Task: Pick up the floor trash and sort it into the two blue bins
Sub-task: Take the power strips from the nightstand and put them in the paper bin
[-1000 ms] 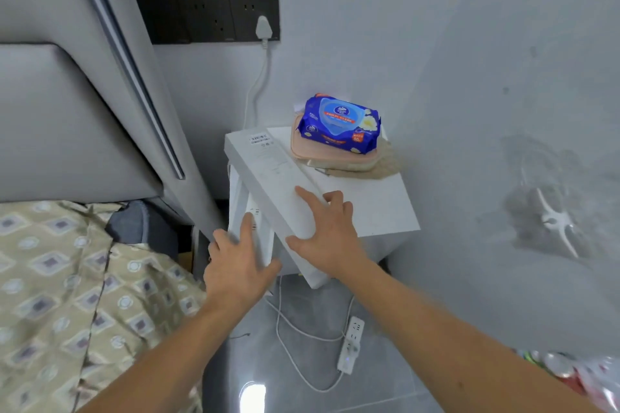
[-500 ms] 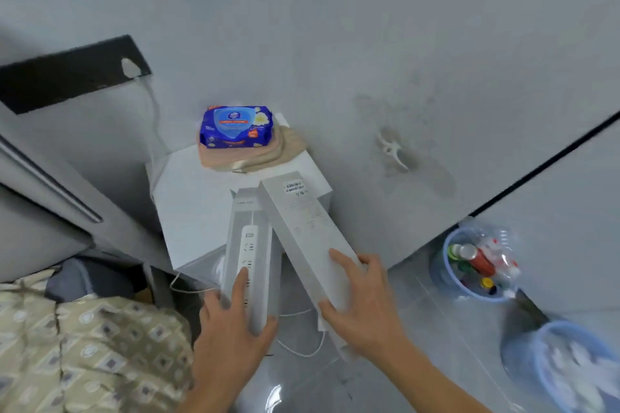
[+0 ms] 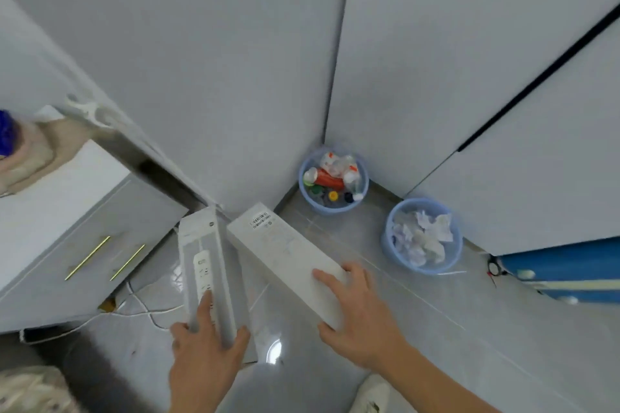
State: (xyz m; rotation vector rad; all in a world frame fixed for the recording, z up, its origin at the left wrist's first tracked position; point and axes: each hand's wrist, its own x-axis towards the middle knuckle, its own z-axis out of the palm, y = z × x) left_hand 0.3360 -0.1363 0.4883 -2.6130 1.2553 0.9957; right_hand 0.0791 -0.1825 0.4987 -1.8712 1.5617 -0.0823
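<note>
The left hand [image 3: 204, 359] grips the near end of a long white box [image 3: 208, 265] printed with a power strip picture, thumb on one side, fingers on the other, forefinger laid along its top face. The right hand [image 3: 359, 315] holds the near end of a second long white box [image 3: 288, 258], fingers curled over its upper edge and thumb under the lower one; a barcode label sits at that box's far end. The two boxes fan apart from the hands, their far ends close together above the grey floor [image 3: 402, 328].

Beyond the right hand, in the corner of the walls, stands a blue bin with bottles and cans [image 3: 333, 181]. To the right of it, ahead of the right hand, stands a blue bin with crumpled paper [image 3: 423, 235]. The bins are near each other, not touching.

Left of the left hand is a white nightstand [image 3: 67, 218] with two brass handles, and white cables [image 3: 141, 308] trail on the floor beneath it.
</note>
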